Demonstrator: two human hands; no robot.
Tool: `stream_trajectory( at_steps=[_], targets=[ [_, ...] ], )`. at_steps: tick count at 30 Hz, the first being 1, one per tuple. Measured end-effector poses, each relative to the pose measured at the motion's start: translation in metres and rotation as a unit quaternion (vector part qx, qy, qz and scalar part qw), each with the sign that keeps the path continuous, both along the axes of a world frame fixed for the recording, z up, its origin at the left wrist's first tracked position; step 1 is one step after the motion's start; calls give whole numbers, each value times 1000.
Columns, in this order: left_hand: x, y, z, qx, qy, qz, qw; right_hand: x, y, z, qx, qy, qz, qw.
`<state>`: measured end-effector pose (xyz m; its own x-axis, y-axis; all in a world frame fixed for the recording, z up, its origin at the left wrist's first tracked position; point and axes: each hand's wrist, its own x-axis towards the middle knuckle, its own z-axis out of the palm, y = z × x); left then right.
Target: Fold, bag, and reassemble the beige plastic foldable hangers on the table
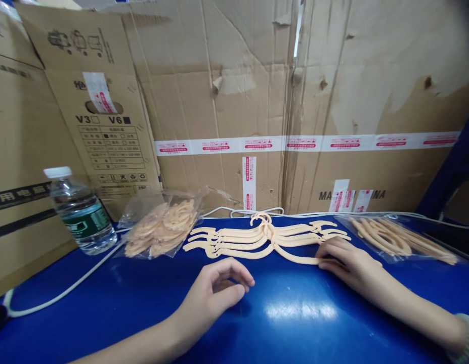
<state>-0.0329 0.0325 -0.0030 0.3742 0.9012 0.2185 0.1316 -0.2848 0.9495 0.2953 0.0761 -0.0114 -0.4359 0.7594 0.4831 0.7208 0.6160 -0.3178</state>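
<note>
Small peach-coloured plastic hangers [264, 236] lie overlapped in a neat fan on the blue worktop [295, 313], their hooks gathered at the middle and their arms spread to either side. They sit near the far edge, in front of a wall of taped cardboard boxes [257, 101]. The right hand [348, 260] lies flat with its fingers stretched out over the right tip of the nearest hanger. It seems to press the tip down rather than grip it, though the thumb is hidden, so a light pinch cannot be ruled out. The left hand [215, 290] rests on the worktop just short of the fan's left side, loosely curled, thumb and fingertips close but holding nothing and touching no hanger. By the look of it, the step in hand is squaring up the front hanger against the others. Moving that piece cleanly would call for a steady touch at both ends, since the thin arms overlap and one nudge could drag the neighbours askew. A clear bag of more hangers [162, 225] lies to the left of the fan, beside a water bottle [80, 212] and a white cable [67, 290], and a second bag [397, 237] lies to the right
</note>
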Motion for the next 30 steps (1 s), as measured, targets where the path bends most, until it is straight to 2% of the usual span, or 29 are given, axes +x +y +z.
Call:
stream_trajectory(
  at_steps=[7, 14, 17, 20, 22, 25, 28, 30],
  targets=[
    [2, 1, 0, -3, -13, -19, 1000, -3, -11, 3, -56, 40, -15, 998],
    [1, 8, -9, -29, -25, 11, 999, 1, -8, 4, -2, 127, -55, 990],
    [1, 12, -11, -46, -85, 91, 991, 2, -8, 6, 19, 152, -66, 986],
    [3, 13, -6, -91, -152, 200, 964, 2, -9, 7, 31, 148, -54, 987],
    [5, 12, -2, -109, -179, 227, 951, 1, -11, 6, 29, 125, -34, 991],
    [7, 8, -1, -92, -171, 203, 960, -2, -15, 4, 27, 75, -1, 997],
    [6, 5, -4, -48, -75, 130, 987, -6, -20, 3, 28, 36, 23, 999],
    [5, 4, -5, -20, -3, 87, 996, -7, -22, 3, 30, 26, 30, 999]
  ],
)
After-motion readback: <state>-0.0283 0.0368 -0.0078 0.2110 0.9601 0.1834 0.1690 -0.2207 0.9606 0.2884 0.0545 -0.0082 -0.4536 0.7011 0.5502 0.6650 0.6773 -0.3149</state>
